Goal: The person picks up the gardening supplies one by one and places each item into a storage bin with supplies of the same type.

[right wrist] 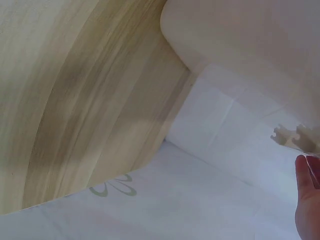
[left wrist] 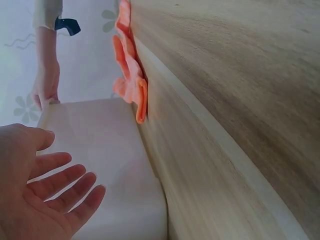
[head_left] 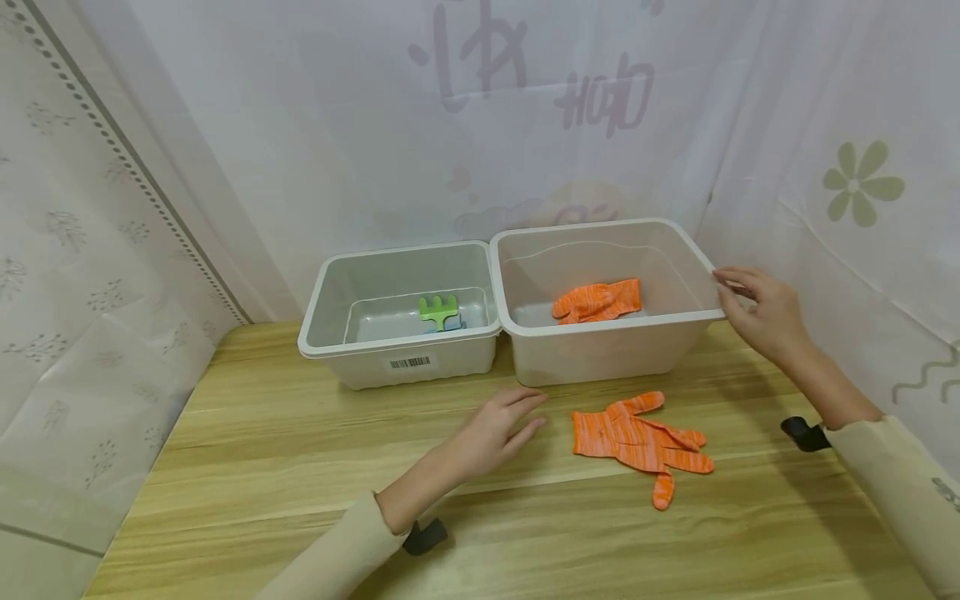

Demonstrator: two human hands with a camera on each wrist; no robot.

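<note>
My left hand (head_left: 495,433) hovers over the table in front of the right plastic bin (head_left: 600,350), fingers spread and relaxed, holding nothing. In the left wrist view its palm and loose fingers (left wrist: 82,182) overlap the bin's outer wall. My right hand (head_left: 765,312) grips the right rim of that bin between thumb and fingers. An orange knitted glove (head_left: 630,437) lies flat on the table, its cuff toward my left hand and its fingers spread rightward. Another orange glove (head_left: 600,300) lies inside the right bin, its lower edge hidden by the front rim.
A second plastic bin (head_left: 397,254) with a barcode label (head_left: 410,362) stands against the right bin's left side. Inside it are a green toy rake head (head_left: 438,311) and a bluish piece, partly hidden. Printed curtains hang behind the wooden table (head_left: 300,467) and along its sides.
</note>
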